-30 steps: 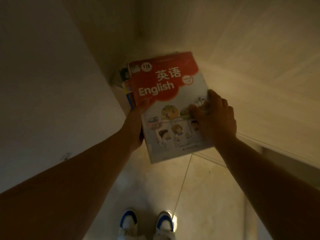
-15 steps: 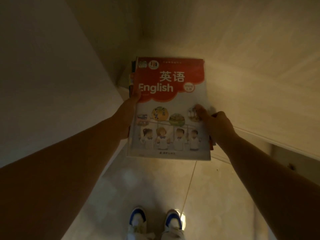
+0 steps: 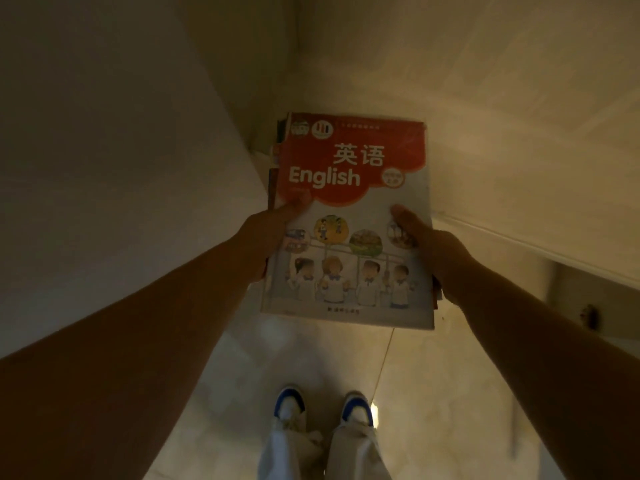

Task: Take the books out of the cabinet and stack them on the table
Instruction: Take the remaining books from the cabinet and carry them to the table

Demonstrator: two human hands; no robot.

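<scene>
A stack of books (image 3: 349, 216) hangs in the air in front of me, topped by a red and white "English" textbook with cartoon children on its cover. Edges of other books (image 3: 275, 161) show under it along the left side. My left hand (image 3: 270, 233) grips the stack's left edge, thumb on the cover. On the right edge, my right hand (image 3: 429, 251) holds it the same way. The fingers beneath are hidden. The stack is partly past the front of the pale cabinet shelf (image 3: 502, 188).
A pale panel (image 3: 104, 168) rises on the left and the cabinet's shelf board runs along the right with a front edge (image 3: 519, 244). Below lies a tiled floor (image 3: 433, 393) with my two white and blue shoes (image 3: 322, 407).
The stack has come out toward me and turned square to my view. My right hand shifted from lying on the cover to gripping the right edge.
</scene>
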